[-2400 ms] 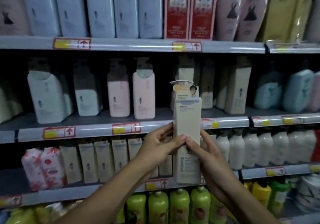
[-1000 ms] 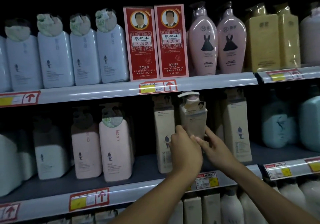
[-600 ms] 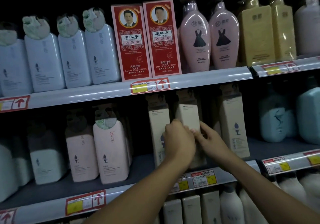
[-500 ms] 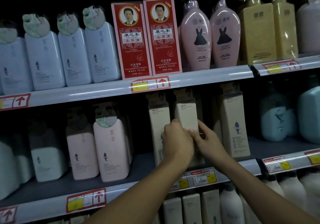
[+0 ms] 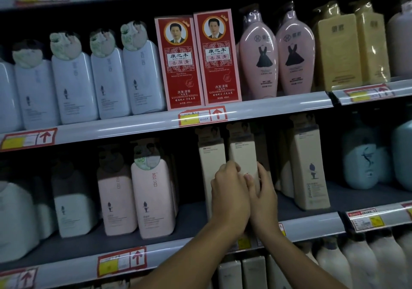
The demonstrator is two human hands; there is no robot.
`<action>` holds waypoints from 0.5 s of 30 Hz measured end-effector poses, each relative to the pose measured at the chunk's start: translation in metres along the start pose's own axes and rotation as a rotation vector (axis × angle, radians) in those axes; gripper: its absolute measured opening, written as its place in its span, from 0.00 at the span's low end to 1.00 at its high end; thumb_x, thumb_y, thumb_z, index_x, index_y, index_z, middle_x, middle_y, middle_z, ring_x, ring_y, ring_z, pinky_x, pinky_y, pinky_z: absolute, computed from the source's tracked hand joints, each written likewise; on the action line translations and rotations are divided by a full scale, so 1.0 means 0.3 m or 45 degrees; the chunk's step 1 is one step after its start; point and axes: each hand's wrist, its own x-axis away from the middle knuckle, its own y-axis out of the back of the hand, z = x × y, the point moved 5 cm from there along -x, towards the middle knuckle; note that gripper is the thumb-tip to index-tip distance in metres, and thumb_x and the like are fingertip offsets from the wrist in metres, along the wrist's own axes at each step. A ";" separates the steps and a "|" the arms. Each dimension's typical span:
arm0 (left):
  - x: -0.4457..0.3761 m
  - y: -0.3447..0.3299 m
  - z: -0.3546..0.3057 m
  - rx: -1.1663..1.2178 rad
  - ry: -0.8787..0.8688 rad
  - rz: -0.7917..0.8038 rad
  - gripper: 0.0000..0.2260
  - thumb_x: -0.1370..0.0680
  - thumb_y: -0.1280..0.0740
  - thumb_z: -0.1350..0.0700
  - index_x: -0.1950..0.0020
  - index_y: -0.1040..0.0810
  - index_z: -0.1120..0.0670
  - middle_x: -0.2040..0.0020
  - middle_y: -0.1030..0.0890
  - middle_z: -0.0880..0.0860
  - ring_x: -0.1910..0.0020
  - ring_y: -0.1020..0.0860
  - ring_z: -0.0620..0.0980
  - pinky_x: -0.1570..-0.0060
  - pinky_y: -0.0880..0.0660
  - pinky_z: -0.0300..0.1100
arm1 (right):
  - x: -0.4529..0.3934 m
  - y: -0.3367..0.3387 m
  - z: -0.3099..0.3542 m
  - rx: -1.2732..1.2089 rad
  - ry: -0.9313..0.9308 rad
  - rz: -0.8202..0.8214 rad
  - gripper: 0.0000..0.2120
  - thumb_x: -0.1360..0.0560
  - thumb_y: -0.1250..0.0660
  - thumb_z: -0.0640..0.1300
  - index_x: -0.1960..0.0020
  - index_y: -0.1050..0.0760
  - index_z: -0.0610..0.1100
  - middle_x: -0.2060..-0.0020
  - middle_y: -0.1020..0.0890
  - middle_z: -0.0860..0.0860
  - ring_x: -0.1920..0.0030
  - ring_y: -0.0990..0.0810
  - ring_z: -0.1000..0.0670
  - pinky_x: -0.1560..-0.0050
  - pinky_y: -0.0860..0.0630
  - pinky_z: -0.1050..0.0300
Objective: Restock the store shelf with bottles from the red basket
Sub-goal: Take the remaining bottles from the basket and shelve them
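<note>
A tall cream pump bottle (image 5: 243, 155) stands upright on the middle shelf (image 5: 191, 228), between another cream bottle (image 5: 211, 155) on its left and a third cream bottle (image 5: 308, 166) further right. My left hand (image 5: 229, 195) wraps the bottle's lower left side. My right hand (image 5: 263, 197) presses its lower right side, fingers up along the edge. Both hands hide the bottle's lower half. The red basket is out of view.
Pink pump bottles (image 5: 151, 190) stand left on the same shelf, teal bottles (image 5: 363, 157) at the right. The shelf above carries white bottles (image 5: 73, 88), two red boxes (image 5: 196, 59), pink bottles (image 5: 276, 52) and yellow ones (image 5: 338, 50). Its rail (image 5: 133, 125) overhangs the cream bottles closely.
Both hands lifted the cream bottle from chest height up into the middle shelf and pushed it back into the row beside the other cream bottles. It now stands upright there.
</note>
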 end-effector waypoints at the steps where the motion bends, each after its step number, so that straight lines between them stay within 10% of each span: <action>1: 0.008 0.004 -0.004 0.016 -0.007 0.004 0.02 0.21 0.35 0.58 0.52 0.24 0.52 0.57 0.21 0.47 0.60 0.23 0.39 0.64 0.26 0.31 | 0.005 -0.003 0.001 0.006 0.002 -0.019 0.23 0.17 0.39 0.50 0.23 0.34 0.49 0.29 0.25 0.51 0.30 0.26 0.51 0.30 0.27 0.47; 15: 0.045 0.148 0.101 0.415 0.344 -0.022 0.04 0.27 0.28 0.54 0.61 0.20 0.51 0.67 0.17 0.49 0.67 0.17 0.49 0.63 0.17 0.52 | 0.129 0.003 0.151 0.123 0.096 -0.401 0.16 0.17 0.38 0.52 0.34 0.28 0.45 0.38 0.32 0.51 0.33 0.33 0.46 0.33 0.29 0.46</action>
